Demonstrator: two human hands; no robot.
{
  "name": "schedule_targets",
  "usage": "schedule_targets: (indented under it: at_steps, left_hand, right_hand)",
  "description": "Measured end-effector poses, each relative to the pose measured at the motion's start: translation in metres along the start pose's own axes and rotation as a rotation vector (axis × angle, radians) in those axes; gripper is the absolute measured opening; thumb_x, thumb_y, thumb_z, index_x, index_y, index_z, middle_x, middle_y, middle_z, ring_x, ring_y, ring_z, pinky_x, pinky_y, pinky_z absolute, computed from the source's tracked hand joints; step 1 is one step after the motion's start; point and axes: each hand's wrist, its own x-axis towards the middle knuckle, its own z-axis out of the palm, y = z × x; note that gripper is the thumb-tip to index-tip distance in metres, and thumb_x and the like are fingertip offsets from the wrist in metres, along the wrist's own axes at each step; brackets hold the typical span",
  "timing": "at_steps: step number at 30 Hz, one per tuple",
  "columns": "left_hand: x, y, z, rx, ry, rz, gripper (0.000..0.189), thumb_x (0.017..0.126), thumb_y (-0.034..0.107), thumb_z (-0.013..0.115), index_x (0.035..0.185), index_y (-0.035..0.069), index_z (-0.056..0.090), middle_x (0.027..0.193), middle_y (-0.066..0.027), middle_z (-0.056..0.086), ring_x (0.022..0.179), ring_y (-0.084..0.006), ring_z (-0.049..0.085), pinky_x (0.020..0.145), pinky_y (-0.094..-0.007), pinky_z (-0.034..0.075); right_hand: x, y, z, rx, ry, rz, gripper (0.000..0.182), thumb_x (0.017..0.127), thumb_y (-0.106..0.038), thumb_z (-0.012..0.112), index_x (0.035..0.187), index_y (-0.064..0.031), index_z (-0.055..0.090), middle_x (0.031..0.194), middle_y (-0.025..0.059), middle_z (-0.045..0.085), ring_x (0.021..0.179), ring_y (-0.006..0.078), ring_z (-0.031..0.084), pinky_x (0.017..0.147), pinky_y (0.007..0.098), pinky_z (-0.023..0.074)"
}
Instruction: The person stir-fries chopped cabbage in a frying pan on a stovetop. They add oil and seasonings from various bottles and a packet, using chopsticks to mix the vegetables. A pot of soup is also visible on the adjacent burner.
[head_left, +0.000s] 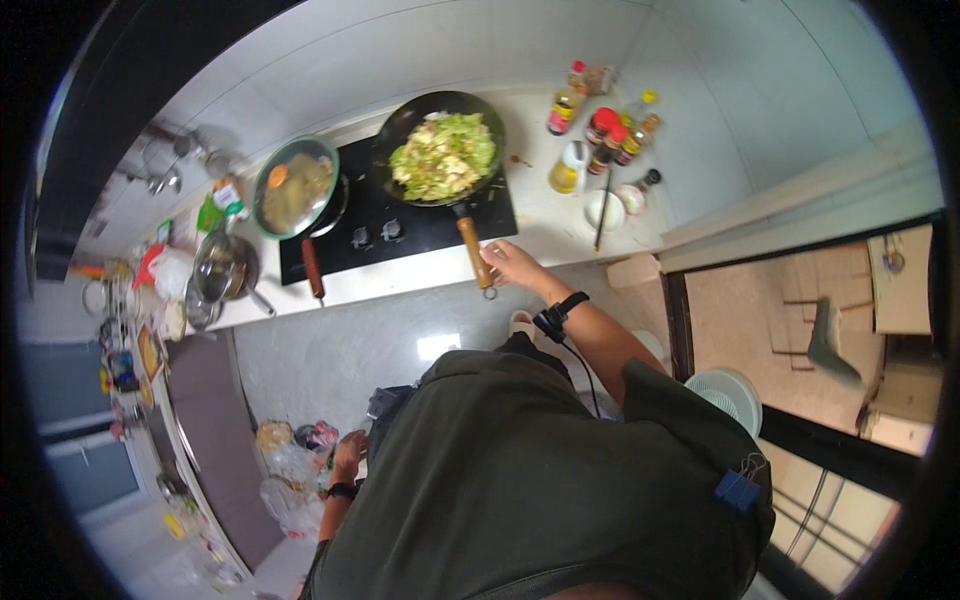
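Observation:
A dark wok (385, 142) stands on the black cooktop (352, 255). Chopped green leaves mixed with pale yellow pieces, possibly egg, fill it. My right hand (514, 264) is at the right side of its wooden handle (472, 251), fingertips at the handle's edge and not wrapped round it. To the left, a pan with a red-brown handle (313, 268) sits under a green-rimmed glass lid (300, 196) with an orange knob. My left hand (349, 448) hangs low by my side, near plastic bags; its fingers are partly hidden.
Sauce and oil bottles (564, 109), a white bowl (604, 211) and a chopstick-like dark stick (604, 206) stand right of the cooktop. A steel pot (225, 262) is at the left. Plastic bags (289, 487) lie on the floor. A pale round bin or fan (727, 397) stands by the doorway.

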Motion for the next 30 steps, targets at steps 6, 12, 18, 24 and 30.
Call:
schedule_targets:
  at_steps: [6, 12, 18, 24, 30]
  left_hand:
    - [0.047, -0.041, 0.016, 0.058, -0.024, 0.228, 0.042, 0.094, 0.033, 0.051, 0.120, 0.002, 0.059, 0.108, -0.0123, 0.066, 0.099, -0.0229, 0.062, 0.088, -0.0375, 0.048]
    - [0.013, 0.034, 0.030, -0.010, -0.023, 0.037, 0.044, 0.092, 0.034, 0.056, 0.122, 0.002, 0.056, 0.111, -0.0129, 0.065, 0.103, -0.0251, 0.062, 0.089, -0.0416, 0.049]
    - [-0.001, 0.032, 0.040, -0.087, -0.047, 0.065, 0.047, 0.090, 0.033, 0.060, 0.125, 0.001, 0.052, 0.111, -0.0145, 0.065, 0.101, -0.0259, 0.064, 0.086, -0.0421, 0.052]
    - [-0.020, -0.008, 0.036, -0.040, -0.001, 0.044, 0.037, 0.091, 0.032, 0.057, 0.119, 0.008, 0.059, 0.108, -0.0084, 0.066, 0.097, -0.0214, 0.064, 0.081, -0.0363, 0.052]
    - [-0.017, -0.074, 0.013, -0.072, -0.096, 0.025, 0.037, 0.091, 0.029, 0.055, 0.120, 0.004, 0.057, 0.108, -0.0110, 0.065, 0.097, -0.0239, 0.063, 0.081, -0.0392, 0.052]
  right_hand:
    - [-0.048, 0.018, -0.152, -0.692, 0.810, -0.367, 0.019, 0.093, -0.020, 0.054, 0.089, -0.0033, 0.061, 0.090, 0.0193, 0.065, 0.084, 0.0376, 0.063, 0.071, 0.0437, 0.0496]
    - [-0.064, -0.007, -0.156, -0.743, 0.566, -0.246, 0.017, 0.093, -0.019, 0.054, 0.090, -0.0038, 0.062, 0.085, 0.0192, 0.064, 0.080, 0.0384, 0.062, 0.069, 0.0443, 0.0490]
    - [-0.009, 0.012, 0.012, 0.155, -0.030, -0.034, 0.037, 0.092, -0.036, 0.064, 0.100, -0.0004, 0.056, 0.078, 0.0079, 0.061, 0.071, 0.0197, 0.061, 0.062, 0.0312, 0.0496]
    - [0.006, -0.016, 0.038, 0.266, -0.049, 0.086, 0.032, 0.090, -0.033, 0.069, 0.081, -0.0108, 0.047, 0.063, -0.0022, 0.047, 0.045, 0.0073, 0.044, 0.039, 0.0250, 0.0379]
    - [-0.025, -0.094, 0.038, 0.208, -0.035, 0.159, 0.024, 0.090, -0.014, 0.062, 0.073, -0.0102, 0.045, 0.058, -0.0027, 0.044, 0.043, 0.0072, 0.040, 0.036, 0.0248, 0.0333]
